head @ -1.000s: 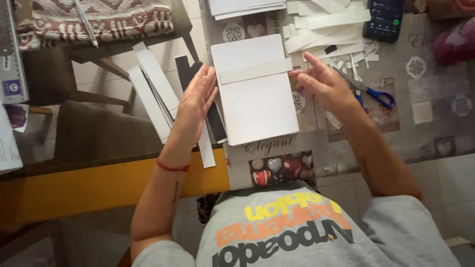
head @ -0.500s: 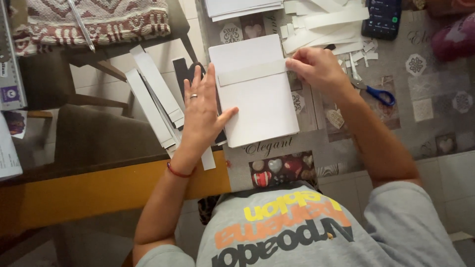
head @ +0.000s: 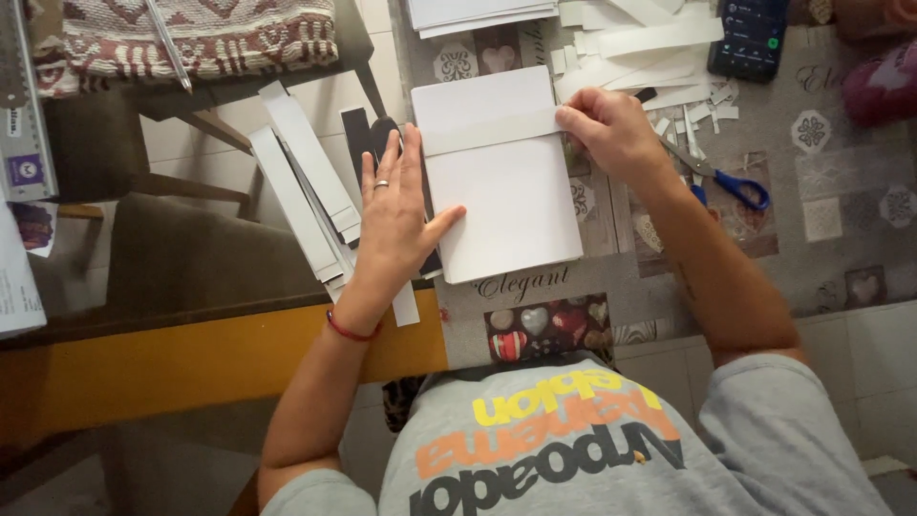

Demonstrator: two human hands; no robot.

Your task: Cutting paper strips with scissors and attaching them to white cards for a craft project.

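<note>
A white sheet stack [head: 506,201] lies on the patterned tablecloth [head: 841,201] in front of me, with a white paper strip [head: 492,131] laid across its upper part. My left hand [head: 396,215] rests flat beside the stack's left edge, thumb pressing on the sheet, a ring on one finger and a red band at the wrist. My right hand [head: 611,129] pinches the right end of the strip at the stack's right edge.
Long white and black paper strips [head: 306,191] lie left of the stack. Blue-handled scissors [head: 731,182], paper offcuts [head: 640,48] and a dark phone [head: 750,38] are at the upper right. More white sheets [head: 478,14] sit at the top. A woven cushion [head: 191,38] on a chair is upper left.
My left hand moved from hovering at the stack's left side to lying flat with the thumb on the sheet. My right hand closed on the strip's right end.
</note>
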